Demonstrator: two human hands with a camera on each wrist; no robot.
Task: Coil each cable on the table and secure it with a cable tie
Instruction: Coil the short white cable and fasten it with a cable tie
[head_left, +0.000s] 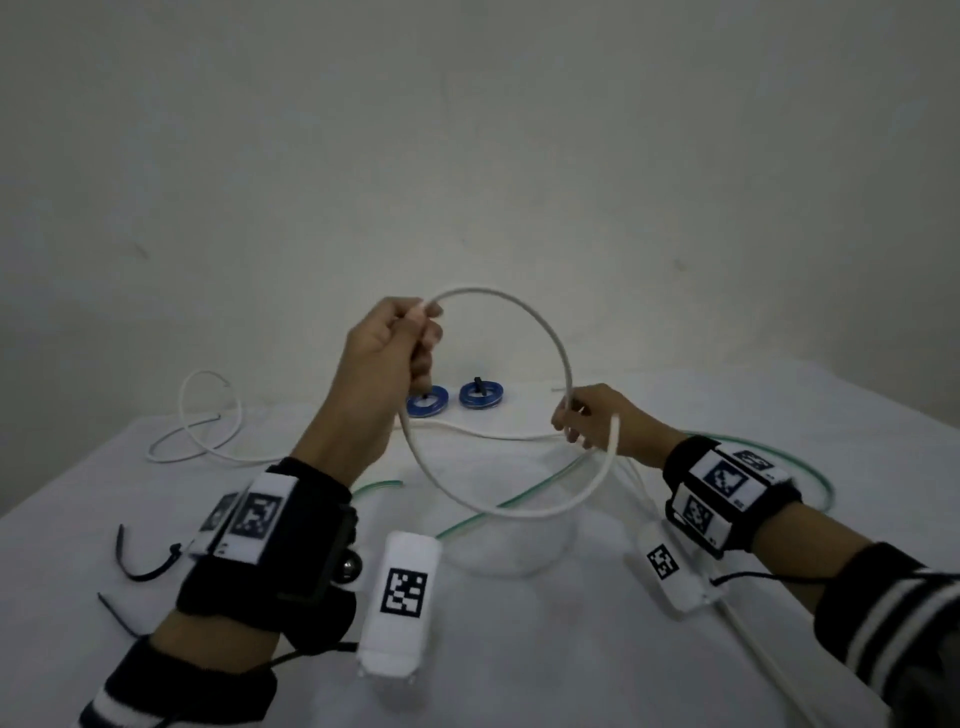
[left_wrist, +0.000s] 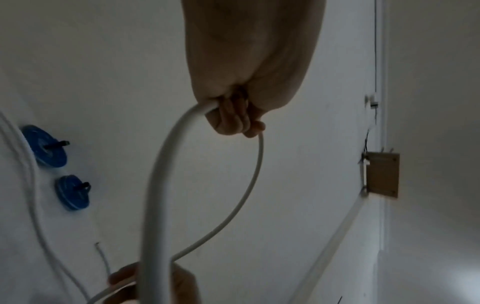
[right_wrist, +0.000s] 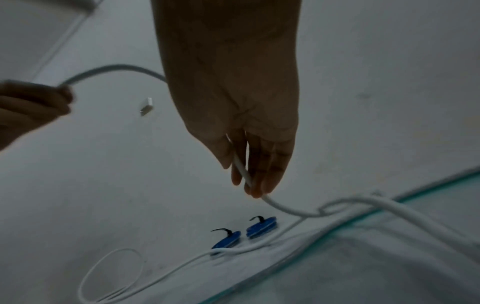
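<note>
White cable (head_left: 540, 332) held up over the bench (head_left: 519, 649), bent into one big loop between both hands. Left hand (head_left: 387, 353) raised, grip clenched round the cable at the loop's top left, fingers (left_wrist: 233, 117) curled tight in the left wrist view. Right hand (head_left: 597, 415) lower and to the right, grip pinching the cable between thumb and fingers (right_wrist: 262, 164) where the loop comes down; fingers fairly straight, thumb closing against them. Short cable end sticking up just beside the right hand. Loop bottom hanging just above the bench, close to the wrists. Rest of the cable trailing off the right hand, down and across the bench.

Thinner white cable (head_left: 208, 415) lying loose on the bench at far left, in open curls. Green cable (head_left: 519, 499) running across the bench under the held loop, curving round behind the right wrist. Two blue coils (head_left: 452, 400) at the bench's far edge, side by side, each with a black tie (head_left: 479, 387) round it; left one partly hidden behind the left hand. Loose black cable ties (head_left: 150, 564) on the bench at near left, beside the left wrist. Marker bands (head_left: 260, 514) on both wrists. White wall (head_left: 467, 130) behind.
</note>
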